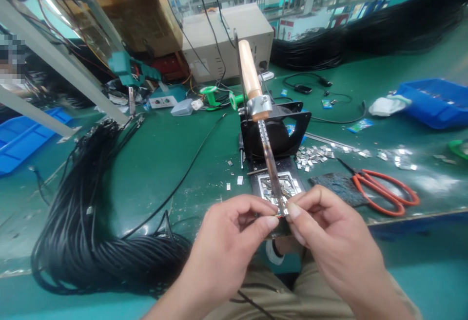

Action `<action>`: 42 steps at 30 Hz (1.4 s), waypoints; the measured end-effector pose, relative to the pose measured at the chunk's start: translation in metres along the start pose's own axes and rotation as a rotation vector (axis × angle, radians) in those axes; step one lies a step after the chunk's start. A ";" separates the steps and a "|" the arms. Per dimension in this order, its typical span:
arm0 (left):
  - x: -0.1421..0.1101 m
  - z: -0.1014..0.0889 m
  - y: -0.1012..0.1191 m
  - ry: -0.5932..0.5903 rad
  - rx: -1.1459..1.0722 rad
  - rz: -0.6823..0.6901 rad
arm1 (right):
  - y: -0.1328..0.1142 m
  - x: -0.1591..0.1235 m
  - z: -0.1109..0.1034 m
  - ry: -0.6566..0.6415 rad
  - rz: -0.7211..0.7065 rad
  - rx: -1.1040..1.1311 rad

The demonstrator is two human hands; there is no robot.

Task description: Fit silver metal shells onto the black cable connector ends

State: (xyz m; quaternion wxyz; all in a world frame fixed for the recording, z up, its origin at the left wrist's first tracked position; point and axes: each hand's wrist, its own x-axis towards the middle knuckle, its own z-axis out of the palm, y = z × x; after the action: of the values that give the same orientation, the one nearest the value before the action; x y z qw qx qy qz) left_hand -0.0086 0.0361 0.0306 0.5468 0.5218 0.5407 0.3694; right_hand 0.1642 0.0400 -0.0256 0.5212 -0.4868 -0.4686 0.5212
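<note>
My left hand [230, 244] is closed in a pinch around a cable's thin wire end [278, 216], where a bit of orange shows. Facing it, my right hand [332, 244] pinches a small silvery metal piece [286, 211], mostly hidden by the fingertips. Between the two hands comes down the tip of a soldering iron [268, 159], which has a wooden handle and is clamped to a black stand [303, 122]. The tip meets the work at my fingertips; exact contact is hard to make out. Just behind lies a tray [260, 179] of small metal pieces.
A bundle of black cables [91, 252] lies at left. Loose metal pieces [314, 157] and orange-handled scissors [387, 191] are at right, beyond them a blue bin [435, 103]. Behind stand green spools [210, 95], a beige machine [226, 42] and a teal tool [127, 69].
</note>
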 end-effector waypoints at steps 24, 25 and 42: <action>0.001 0.000 0.001 -0.012 -0.025 -0.004 | 0.000 0.000 0.000 0.005 0.011 0.012; 0.001 0.000 0.001 -0.012 -0.026 -0.006 | 0.000 0.000 0.000 0.003 0.012 0.014; 0.003 -0.003 0.000 -0.027 -0.033 0.022 | 0.002 0.001 0.000 -0.016 0.009 0.028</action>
State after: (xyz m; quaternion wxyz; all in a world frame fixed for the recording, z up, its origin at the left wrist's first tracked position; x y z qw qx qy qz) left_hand -0.0111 0.0400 0.0306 0.5584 0.5234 0.5213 0.3774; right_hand 0.1640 0.0407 -0.0281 0.5218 -0.4772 -0.4631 0.5343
